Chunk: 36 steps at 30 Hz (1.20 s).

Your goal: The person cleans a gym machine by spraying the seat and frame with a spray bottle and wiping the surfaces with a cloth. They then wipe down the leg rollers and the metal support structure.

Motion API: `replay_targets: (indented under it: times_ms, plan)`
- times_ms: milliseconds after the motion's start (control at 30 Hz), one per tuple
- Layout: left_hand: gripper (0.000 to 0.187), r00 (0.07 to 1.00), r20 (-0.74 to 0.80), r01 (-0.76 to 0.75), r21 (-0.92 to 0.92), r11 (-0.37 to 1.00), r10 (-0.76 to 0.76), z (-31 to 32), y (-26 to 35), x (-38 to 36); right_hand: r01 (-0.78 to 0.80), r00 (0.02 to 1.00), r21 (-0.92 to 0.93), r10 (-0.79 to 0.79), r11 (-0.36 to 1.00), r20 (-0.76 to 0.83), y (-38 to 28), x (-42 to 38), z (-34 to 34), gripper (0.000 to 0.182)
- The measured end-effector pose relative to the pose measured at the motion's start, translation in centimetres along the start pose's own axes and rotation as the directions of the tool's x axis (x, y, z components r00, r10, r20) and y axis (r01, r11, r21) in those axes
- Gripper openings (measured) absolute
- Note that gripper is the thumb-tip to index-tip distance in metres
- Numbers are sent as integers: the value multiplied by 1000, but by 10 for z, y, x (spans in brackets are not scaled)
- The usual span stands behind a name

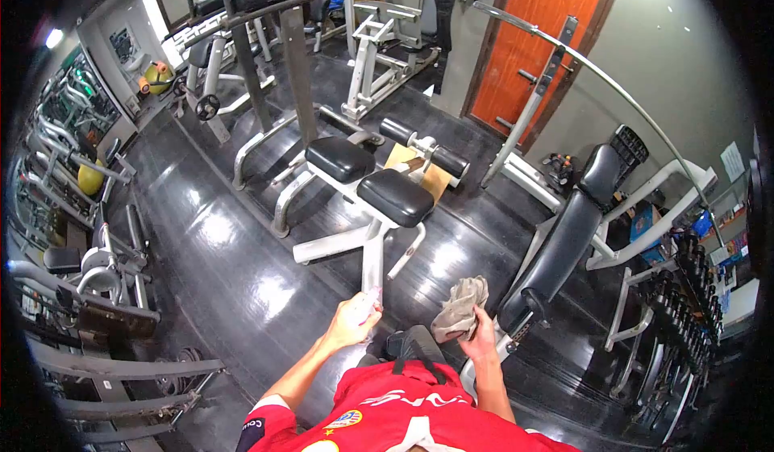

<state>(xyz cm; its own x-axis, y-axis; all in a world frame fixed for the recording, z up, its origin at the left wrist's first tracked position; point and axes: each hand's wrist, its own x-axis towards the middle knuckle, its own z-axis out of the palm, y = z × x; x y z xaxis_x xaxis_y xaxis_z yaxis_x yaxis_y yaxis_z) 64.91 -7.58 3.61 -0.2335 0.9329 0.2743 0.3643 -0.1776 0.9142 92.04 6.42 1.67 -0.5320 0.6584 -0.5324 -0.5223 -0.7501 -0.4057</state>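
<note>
In the head view, a crumpled grey-beige cloth [459, 311] is bunched in my right hand [481, 337], which is closed on its lower side. My left hand [355, 320] is closed in a fist in front of the white frame post [372, 262] of a padded machine. A small pale, pinkish bit shows at its top, but I cannot tell what it holds. Beyond the hands are the machine's two black seat pads, the nearer pad [396, 197] and the farther pad [339, 159]. The long black bench pad [556, 246] slopes upward to the right of the cloth.
A dumbbell rack [685, 299] stands at the right, below a long barbell [637, 105]. Foam leg rollers [439, 160] lie beyond the seats, before an orange door [536, 45]. More machines [97, 283] line the left side of the shiny black floor [218, 226].
</note>
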Motion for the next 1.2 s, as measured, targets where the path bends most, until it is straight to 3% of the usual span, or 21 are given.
replay_targets:
  times_ms: [33,100,133,267,367,500,633,667,800,900,1000,1100,1200]
  plan:
    - [34,1000,5,-13,-6,1000,13,0,-2,2,25,999,-43,-23,999,30,6,3,-14,39]
    - [30,990,-60,123,-21,992,-124,2,-5,3,24,1000,-18,-23,1000,21,12,1,-24,38]
    - [30,992,-53,111,-26,993,-112,5,-5,5,28,1000,-6,-28,1000,5,13,-3,-21,38]
    - [30,951,-129,247,-224,943,-280,22,-9,12,54,999,79,-54,995,-5,16,1,-17,31]
    - [27,959,-187,184,-164,969,-214,38,-5,24,30,999,86,-33,996,28,11,23,-35,31]
    - [18,938,-163,256,-275,927,-307,59,-2,51,69,997,92,-70,993,9,-17,42,-16,31]
    - [31,946,-181,213,-274,938,-268,81,-1,87,140,990,10,-140,990,3,-52,62,-17,34]
    - [40,962,-125,220,-162,962,-241,82,-4,96,177,984,28,-177,984,2,-63,68,-18,35]
    - [36,988,-63,132,-154,979,-143,100,10,140,184,982,40,-185,982,26,-110,92,-35,36]
    - [30,977,-46,199,-149,969,-208,115,3,165,157,987,53,-159,986,37,-146,112,-47,36]
    - [27,964,-126,197,-243,950,-232,133,-4,189,253,967,21,-253,967,-33,-179,132,-55,34]
    - [24,950,-181,197,-280,940,-253,144,-9,207,249,968,-45,-248,967,33,-214,144,-43,32]
    - [23,969,-209,94,-183,979,-132,151,-20,223,266,964,-59,-264,962,33,-238,162,-32,35]
